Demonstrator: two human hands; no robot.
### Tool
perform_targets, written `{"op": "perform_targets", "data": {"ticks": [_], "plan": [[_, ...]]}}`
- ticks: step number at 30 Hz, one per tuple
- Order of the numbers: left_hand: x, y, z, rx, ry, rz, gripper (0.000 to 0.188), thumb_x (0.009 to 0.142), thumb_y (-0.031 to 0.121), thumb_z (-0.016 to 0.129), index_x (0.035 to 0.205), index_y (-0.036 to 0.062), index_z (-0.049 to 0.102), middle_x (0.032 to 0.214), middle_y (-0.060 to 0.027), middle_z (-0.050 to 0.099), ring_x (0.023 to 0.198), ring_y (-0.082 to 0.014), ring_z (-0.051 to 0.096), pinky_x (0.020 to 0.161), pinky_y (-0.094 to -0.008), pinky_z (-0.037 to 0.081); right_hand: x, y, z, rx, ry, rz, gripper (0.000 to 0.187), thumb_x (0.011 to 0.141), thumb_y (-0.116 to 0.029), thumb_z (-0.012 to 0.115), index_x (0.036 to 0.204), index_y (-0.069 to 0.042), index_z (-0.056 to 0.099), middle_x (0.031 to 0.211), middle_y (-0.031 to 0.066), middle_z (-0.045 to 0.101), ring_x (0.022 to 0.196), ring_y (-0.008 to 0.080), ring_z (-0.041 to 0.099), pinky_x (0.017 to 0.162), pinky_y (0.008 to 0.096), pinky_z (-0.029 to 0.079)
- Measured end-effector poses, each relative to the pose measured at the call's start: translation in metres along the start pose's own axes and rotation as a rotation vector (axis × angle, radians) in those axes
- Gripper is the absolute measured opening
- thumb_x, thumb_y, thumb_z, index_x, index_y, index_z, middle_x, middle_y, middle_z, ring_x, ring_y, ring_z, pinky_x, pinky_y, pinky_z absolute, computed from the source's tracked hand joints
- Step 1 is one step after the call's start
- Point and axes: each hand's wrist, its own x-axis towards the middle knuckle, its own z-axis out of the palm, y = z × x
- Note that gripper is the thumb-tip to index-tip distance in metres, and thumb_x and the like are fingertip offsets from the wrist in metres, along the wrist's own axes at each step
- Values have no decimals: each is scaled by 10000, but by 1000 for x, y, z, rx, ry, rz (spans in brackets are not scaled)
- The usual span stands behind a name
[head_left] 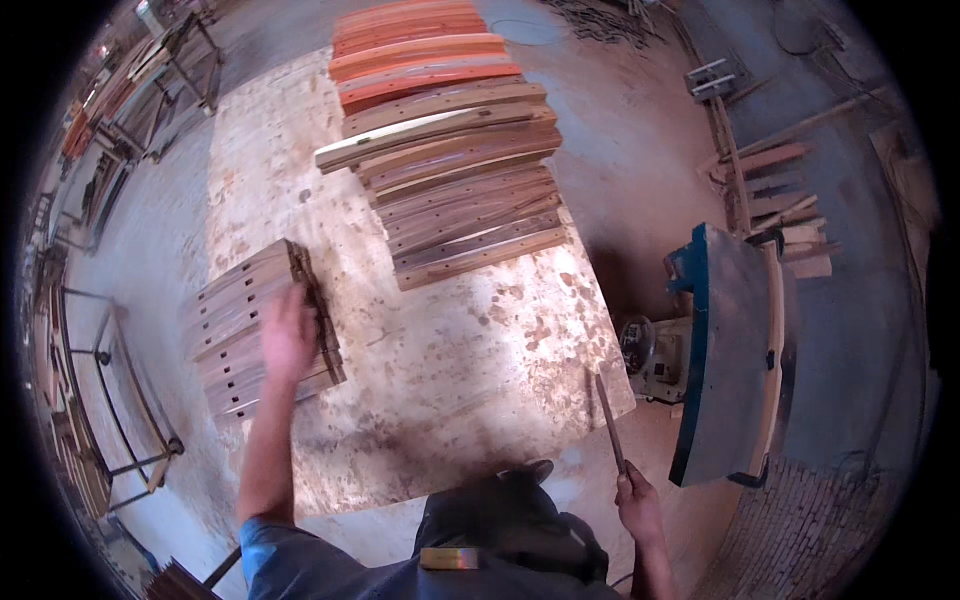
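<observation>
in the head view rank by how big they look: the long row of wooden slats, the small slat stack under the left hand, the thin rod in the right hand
1. Long row of wooden slats, clearly the largest, running far up the table.
2. Small slat stack under the left hand.
3. Thin rod in the right hand, smallest, though nearest the camera.

No packages, labels, signs, screens

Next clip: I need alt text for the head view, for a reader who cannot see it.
Seen from above, a person's left hand rests on a small stack of slotted wooden slats on a worn worktable, while the right hand holds a thin rod upright at the table's near corner. A longer row of wooden slats lies farther back, and a blue machine stands to the right.
</observation>
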Motion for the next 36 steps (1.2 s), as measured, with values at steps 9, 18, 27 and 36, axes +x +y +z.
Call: {"op": "perform_targets", "data": {"ticks": [9,18,27,36], "plan": [[110,147,116,-28,-102,249,555,844,143,624,1359,-18,494,1413,-176,473,1339,-346,420,1093,-464,370,-24,-33,-16,-134,33,115,435,1001,-276,518,1355,-27,553,901,242,690,796,305,705,757,383,541],[96,165,136,90,-112,273,572,909,213,575,1418,-2,429,1496,-175,407,1395,-327,369,1117,-500,314,-45,38,2,131,94,236,443,1006,-275,515,1343,10,553,883,218,699,767,263,694,747,370,541],[115,199,115,149,-236,200,289,845,237,656,1028,35,560,1013,-141,598,1021,-332,600,842,-450,499,-48,60,-21,202,62,222,444,1009,-244,529,1374,10,529,728,16,577,637,90,545,595,264,477],[-24,309,106,-1292,-492,-401,135,916,75,555,1024,5,513,925,-139,672,776,-221,670,674,-353,567,-58,159,-61,278,81,92,440,1003,-247,535,1369,-3,533,715,108,622,667,152,606,659,316,512]]}}
